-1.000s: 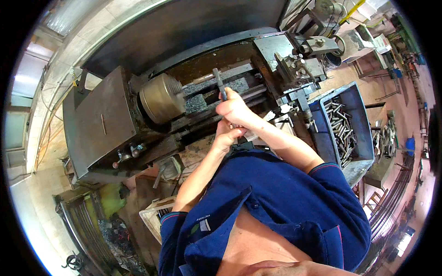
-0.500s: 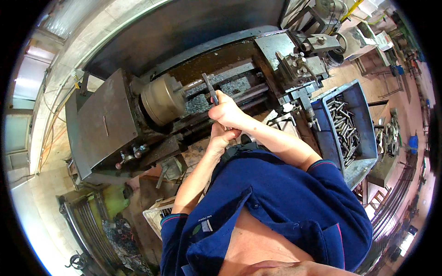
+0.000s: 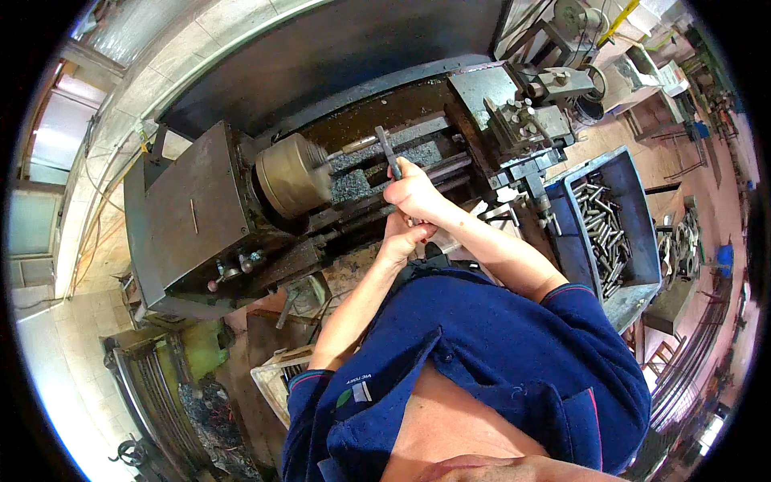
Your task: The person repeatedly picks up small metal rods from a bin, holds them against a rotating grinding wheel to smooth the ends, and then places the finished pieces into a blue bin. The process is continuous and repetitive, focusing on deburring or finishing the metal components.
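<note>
On the lathe, a grey cylindrical chuck (image 3: 291,178) grips a slim shiny rod (image 3: 355,147) that points right; the chuck's jaw end looks smeared. My right hand (image 3: 414,193) is closed around a flat, narrow metal bar (image 3: 387,149), file-like in shape. Its free end lies across the far end of the rod; I cannot tell whether they touch. Just below and nearer to me, my left hand (image 3: 400,239) is closed, thumb folded over, against the underside of my right hand. What its fingers hold is hidden.
Metal chips (image 3: 353,186) fill the lathe bed under the rod. The tool post and carriage (image 3: 526,120) stand to the right. A blue bin (image 3: 642,233) of metal pins sits beyond my right arm. Control levers (image 3: 231,273) stick out below the headstock (image 3: 189,213).
My hands and the metal bar have moved right, away from the chuck, along the rod. More of the rod shows. The whole view has also shifted slightly.
</note>
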Action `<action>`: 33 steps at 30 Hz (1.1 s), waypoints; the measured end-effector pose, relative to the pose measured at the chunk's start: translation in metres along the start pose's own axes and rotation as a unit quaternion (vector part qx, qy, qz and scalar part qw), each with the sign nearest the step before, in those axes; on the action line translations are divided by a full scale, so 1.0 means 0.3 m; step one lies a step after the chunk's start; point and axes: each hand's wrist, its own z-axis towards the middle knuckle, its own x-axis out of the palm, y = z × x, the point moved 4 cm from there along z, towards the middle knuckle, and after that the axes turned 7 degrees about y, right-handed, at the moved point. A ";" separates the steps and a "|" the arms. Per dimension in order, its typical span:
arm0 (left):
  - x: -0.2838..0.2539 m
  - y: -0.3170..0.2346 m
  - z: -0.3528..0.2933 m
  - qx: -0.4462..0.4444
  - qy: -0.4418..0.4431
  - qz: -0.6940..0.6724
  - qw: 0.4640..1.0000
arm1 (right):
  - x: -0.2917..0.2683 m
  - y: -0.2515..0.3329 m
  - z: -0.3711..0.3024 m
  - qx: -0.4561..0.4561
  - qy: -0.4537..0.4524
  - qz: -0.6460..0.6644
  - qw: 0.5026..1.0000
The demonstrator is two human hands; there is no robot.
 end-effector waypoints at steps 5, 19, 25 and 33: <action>-0.033 -0.021 -0.019 -0.010 0.010 0.057 0.998 | 0.049 0.033 0.000 -0.011 0.019 -0.007 1.000; 0.008 -0.042 -0.034 0.012 0.009 0.094 0.995 | 0.018 0.066 -0.035 0.007 0.051 0.011 0.999; 0.011 -0.016 -0.012 0.011 0.013 0.096 0.995 | -0.012 0.041 -0.032 -0.018 0.030 0.018 0.999; -0.020 -0.033 -0.042 0.004 -0.013 0.105 0.994 | 0.028 0.053 -0.021 -0.008 0.060 0.007 0.998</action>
